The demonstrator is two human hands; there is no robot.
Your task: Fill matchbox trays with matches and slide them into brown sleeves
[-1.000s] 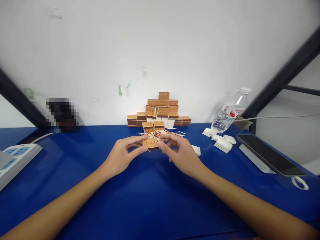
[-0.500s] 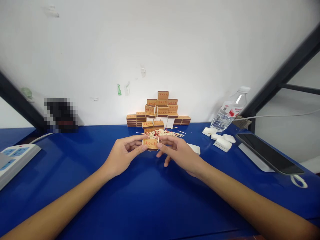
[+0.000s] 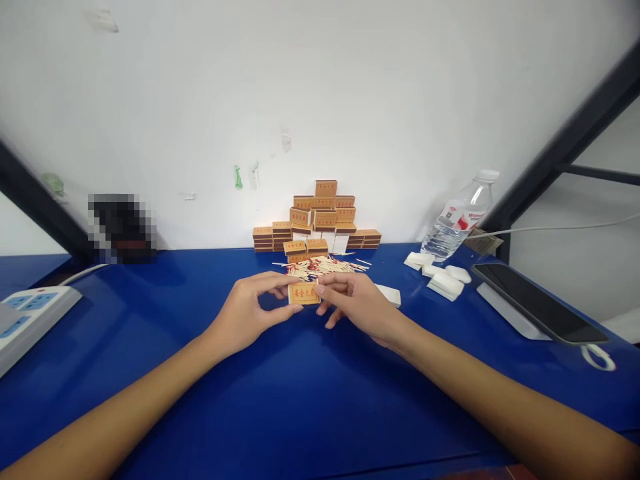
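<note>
Between my two hands is a yellow matchbox (image 3: 303, 293) with red lettering, its printed face turned up toward me. My left hand (image 3: 250, 309) grips its left side, thumb at the lower edge and fingers at the upper edge. The right side is pinched by the thumb and fingers of my right hand (image 3: 363, 305), whose lower fingers hang free. Just beyond lies a heap of loose red-tipped matches (image 3: 323, 266). Behind the heap, more matchboxes (image 3: 325, 219) are stacked in a stepped pile against the wall.
White inner trays (image 3: 445, 285) lie at right, and another white piece (image 3: 389, 295) sits beside my right hand. A water bottle (image 3: 457, 220) and a phone (image 3: 537, 301) are farther right. A power strip (image 3: 43, 320) lies at left on the blue table (image 3: 280, 413).
The matchbox has tilted so its printed face shows more fully, and it sits slightly lower and to the right. My left thumb has shifted toward its lower edge.
</note>
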